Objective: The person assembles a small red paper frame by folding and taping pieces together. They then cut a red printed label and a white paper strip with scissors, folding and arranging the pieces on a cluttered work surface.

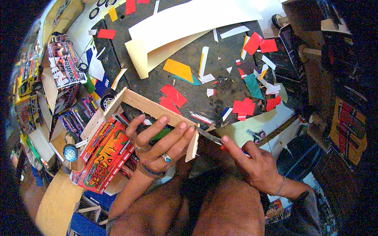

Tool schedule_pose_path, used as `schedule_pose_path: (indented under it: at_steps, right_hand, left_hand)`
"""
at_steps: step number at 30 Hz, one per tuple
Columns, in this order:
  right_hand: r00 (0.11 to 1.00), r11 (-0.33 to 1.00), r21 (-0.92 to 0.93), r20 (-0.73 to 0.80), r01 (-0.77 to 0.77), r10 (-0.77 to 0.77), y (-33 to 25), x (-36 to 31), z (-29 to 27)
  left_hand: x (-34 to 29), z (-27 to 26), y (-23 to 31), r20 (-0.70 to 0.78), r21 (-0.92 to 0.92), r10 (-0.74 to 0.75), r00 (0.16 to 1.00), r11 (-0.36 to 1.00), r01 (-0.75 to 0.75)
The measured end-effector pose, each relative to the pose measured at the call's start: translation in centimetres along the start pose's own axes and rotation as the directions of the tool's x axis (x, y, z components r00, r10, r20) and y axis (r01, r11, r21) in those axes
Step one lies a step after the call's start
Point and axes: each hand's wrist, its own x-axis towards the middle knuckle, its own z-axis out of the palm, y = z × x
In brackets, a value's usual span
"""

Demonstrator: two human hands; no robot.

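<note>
wooden frame (151, 108) long axis left-right

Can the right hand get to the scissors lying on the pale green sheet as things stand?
Probably not at once: the right hand already grips a thin blade against the wooden frame. The scissors lie close by, uncovered, with nothing between.

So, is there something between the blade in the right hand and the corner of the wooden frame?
Nothing visible. The right hand holds the blade with its tip right at the corner of the wooden frame, beside the left hand's fingertips on the strip. Paper scraps lie farther back on the table.
</note>
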Motion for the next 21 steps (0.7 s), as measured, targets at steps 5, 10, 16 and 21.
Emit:
schedule_pose_path:
  at_steps: [5,10,16,21]
  right_hand:
    - [1.000,1.000,-0.011,-0.024,0.005,-0.006,-0.1,0.3,0.0]
    - [1.000,0.996,-0.093,0.012,0.002,-0.001,-0.1,0.7,0.0]
    - [1.000,1.000,0.017,-0.009,0.004,-0.004,0.3,1.8,0.7]
    - [0.998,0.998,0.048,0.042,-0.042,0.040,0.2,1.6,0.7]
  left_hand:
    - [0.3,-0.3,0.1,0.017,-0.004,-0.003,1.000,1.000,0.003]
    - [0.4,-0.6,0.1,0.047,0.004,-0.009,0.999,1.000,0.009]
    - [0.3,0.0,-0.1,-0.007,0.017,0.026,1.000,1.000,-0.025]
    - [0.0,0.0,0.0,-0.012,0.015,0.005,1.000,1.000,-0.005]
